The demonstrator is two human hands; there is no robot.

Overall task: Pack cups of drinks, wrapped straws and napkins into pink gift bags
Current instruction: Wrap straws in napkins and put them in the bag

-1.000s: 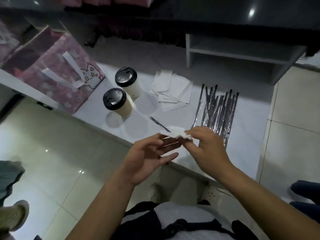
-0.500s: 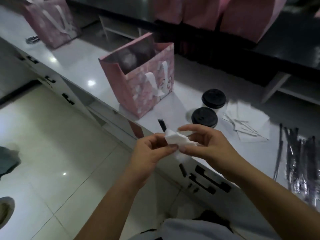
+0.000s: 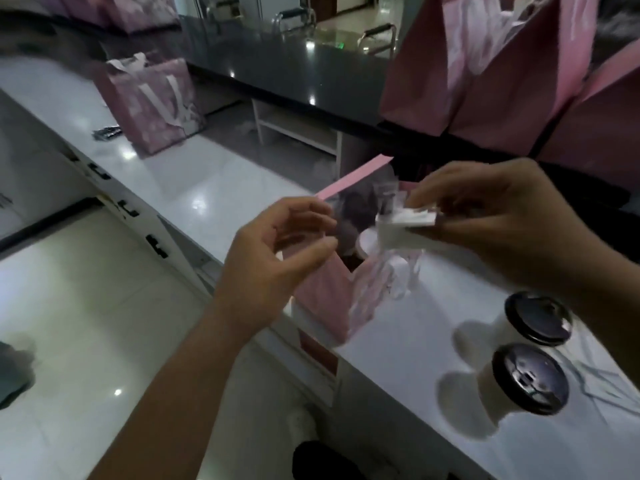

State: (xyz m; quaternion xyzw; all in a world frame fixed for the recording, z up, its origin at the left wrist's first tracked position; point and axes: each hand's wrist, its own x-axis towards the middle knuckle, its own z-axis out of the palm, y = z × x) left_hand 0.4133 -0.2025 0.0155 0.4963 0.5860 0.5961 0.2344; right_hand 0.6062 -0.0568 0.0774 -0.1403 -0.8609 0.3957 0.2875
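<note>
My right hand pinches a folded white napkin just above the open mouth of a pink gift bag that stands at the counter's front edge. My left hand hovers at the bag's left rim with loosely curled fingers and holds nothing. Blurred dark and white shapes show inside the bag. Two paper cups with black lids, one behind the other, stand on the counter to the right of the bag.
Another pink bag with white ribbon handles stands further left on the white counter. Large pink bags sit on the dark raised ledge behind. Loose napkins lie at the right edge. Tiled floor lies below on the left.
My view swung left from the straws to the bag. My left hand let go of the napkin, and my right hand carried it over the open bag.
</note>
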